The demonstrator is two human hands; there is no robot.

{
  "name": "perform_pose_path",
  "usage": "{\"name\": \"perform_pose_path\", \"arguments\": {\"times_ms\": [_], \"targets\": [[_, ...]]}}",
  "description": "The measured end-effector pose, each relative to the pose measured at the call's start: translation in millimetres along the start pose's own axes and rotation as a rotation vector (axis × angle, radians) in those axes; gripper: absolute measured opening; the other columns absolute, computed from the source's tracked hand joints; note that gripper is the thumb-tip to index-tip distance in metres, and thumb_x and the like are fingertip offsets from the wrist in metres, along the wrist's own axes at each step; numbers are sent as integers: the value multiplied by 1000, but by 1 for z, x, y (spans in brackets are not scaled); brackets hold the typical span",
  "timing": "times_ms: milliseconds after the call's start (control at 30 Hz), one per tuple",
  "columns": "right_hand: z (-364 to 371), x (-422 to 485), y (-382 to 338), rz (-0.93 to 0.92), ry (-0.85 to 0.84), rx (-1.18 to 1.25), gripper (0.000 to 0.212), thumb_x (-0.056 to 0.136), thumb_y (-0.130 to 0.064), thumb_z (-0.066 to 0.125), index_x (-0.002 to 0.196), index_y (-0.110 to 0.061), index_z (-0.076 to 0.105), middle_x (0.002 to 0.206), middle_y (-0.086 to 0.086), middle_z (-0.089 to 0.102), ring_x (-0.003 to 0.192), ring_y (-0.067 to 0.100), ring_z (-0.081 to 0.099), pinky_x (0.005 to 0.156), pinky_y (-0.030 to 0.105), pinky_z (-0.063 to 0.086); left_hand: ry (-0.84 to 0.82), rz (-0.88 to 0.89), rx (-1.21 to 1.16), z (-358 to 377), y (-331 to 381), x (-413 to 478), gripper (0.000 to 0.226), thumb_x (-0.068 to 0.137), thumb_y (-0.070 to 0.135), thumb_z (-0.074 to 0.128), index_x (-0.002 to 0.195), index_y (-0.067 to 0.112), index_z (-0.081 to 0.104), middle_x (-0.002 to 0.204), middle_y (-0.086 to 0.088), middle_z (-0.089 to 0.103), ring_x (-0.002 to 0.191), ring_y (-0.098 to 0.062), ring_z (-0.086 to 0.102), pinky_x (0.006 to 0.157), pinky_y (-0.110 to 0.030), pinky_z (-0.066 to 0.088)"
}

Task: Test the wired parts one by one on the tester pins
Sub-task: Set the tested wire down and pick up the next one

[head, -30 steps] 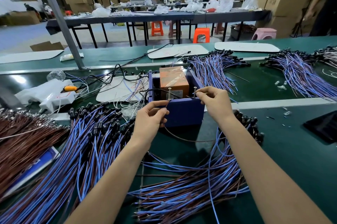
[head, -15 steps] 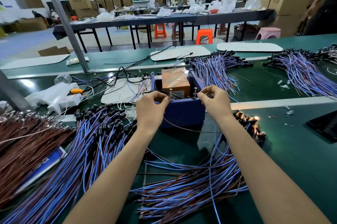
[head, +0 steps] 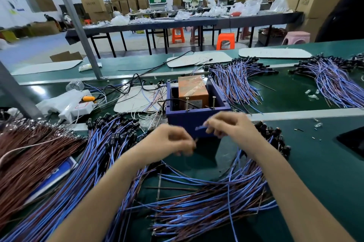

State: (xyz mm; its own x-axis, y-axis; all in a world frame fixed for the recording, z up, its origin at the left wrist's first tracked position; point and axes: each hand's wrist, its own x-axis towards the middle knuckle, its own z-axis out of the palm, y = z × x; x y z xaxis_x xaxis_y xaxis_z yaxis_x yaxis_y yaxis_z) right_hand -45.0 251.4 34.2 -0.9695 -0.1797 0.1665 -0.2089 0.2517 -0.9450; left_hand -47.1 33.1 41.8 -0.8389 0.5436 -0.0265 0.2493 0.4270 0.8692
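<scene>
The tester is a dark blue box (head: 197, 118) with an orange block (head: 192, 89) inside and two upright metal pins (head: 187, 103) at its near wall. Both hands hover just in front of the box, below the pins, and are motion-blurred. My right hand (head: 230, 125) pinches the blue end of a wired part (head: 201, 128). My left hand (head: 173, 140) is curled with fingertips pinched on what looks like the thin brown wire end; blur hides the detail. A heap of blue and brown wired parts (head: 206, 202) lies under my forearms.
More wire bundles lie at left (head: 94, 159), far left in brown (head: 25, 155), and behind the box (head: 236, 82) and at far right (head: 331, 78). A white bag and yellow tool (head: 86, 98) sit left of the box. A dark tray corner (head: 352, 141) is at right.
Both hands have dropped from the tester pins toward me and now sit in front of the box's near wall. The view has tilted up slightly.
</scene>
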Motion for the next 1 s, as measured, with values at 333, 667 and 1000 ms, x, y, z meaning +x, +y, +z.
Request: {"name": "perform_pose_path", "arguments": {"times_ms": [333,667,1000], "targets": [[39,-42,26,94,-397,-265,46,87,-59,48,76,-27,79,97,15,72,81,16,66,79,28,50,33,-201,885,-27,-48,-32,39,89,22,61,127,30,57,122,4,54,113,-14,50,97,-29,39],[61,-50,52,-49,-331,-481,13,86,-43,66,81,-31,67,88,-12,54,81,1,51,73,17,40,68,-247,952,-6,-60,-27,26,88,22,53,112,29,58,111,3,45,106,-19,52,86,-39,47],[61,-51,54,-4,-267,-445,32,92,-40,59,81,-13,73,84,-5,60,72,8,55,66,19,40,29,-220,825,-11,-57,-31,17,87,39,63,91,27,52,100,10,43,87,-13,49,82,-34,46]]}}
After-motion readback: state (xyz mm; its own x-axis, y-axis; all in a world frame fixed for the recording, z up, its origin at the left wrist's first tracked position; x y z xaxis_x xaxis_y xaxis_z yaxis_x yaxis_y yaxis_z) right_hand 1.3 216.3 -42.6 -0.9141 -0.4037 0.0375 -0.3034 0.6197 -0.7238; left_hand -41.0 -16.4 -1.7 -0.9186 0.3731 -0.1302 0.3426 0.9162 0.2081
